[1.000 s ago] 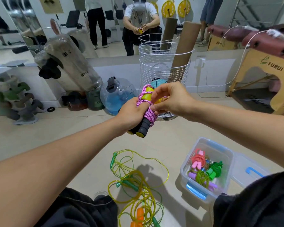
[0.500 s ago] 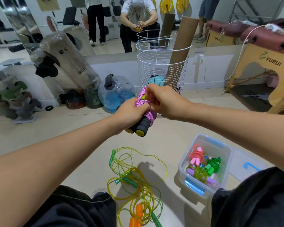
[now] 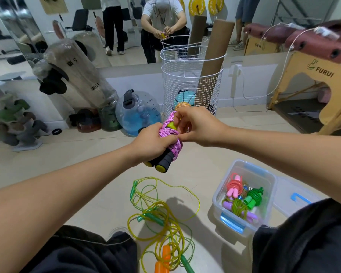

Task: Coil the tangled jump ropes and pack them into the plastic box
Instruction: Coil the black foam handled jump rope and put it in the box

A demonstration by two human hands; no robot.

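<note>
Jump ropes lie loose on a pale beige floor (image 3: 106,158) of what looks like an exercise room: a tangled heap of yellow-green ropes (image 3: 161,219) with green and orange handles sits below the person's hands, between the two dark-trousered knees. Down and to the right of the hands stands the clear plastic box (image 3: 242,170) with blue clips, already holding coiled pink, green and purple ropes; its lid (image 3: 295,198) lies flat on the floor just beside it. Beyond the hands a mirror (image 3: 126,32) runs along the wall, with a white wire basket (image 3: 191,87) holding cardboard tubes, a blue water-filled weight bag (image 3: 138,111), and a wooden bench marked FURUI (image 3: 311,75) further right.

Both hands are raised in mid-air on one pink braided rope (image 3: 172,143), which is wound in tight turns around its pair of black foam handles with yellow ends. The left hand (image 3: 152,143) grips the bundle from the left, fingers curled round the wrapped part, the handle ends pointing down and out below the fist. The right hand (image 3: 197,128) meets it from the right, thumb and fingertips pinching the pink cord near the top of the bundle, where a yellow-green handle cap shows between the fingers. The two hands touch across the rope.
</note>
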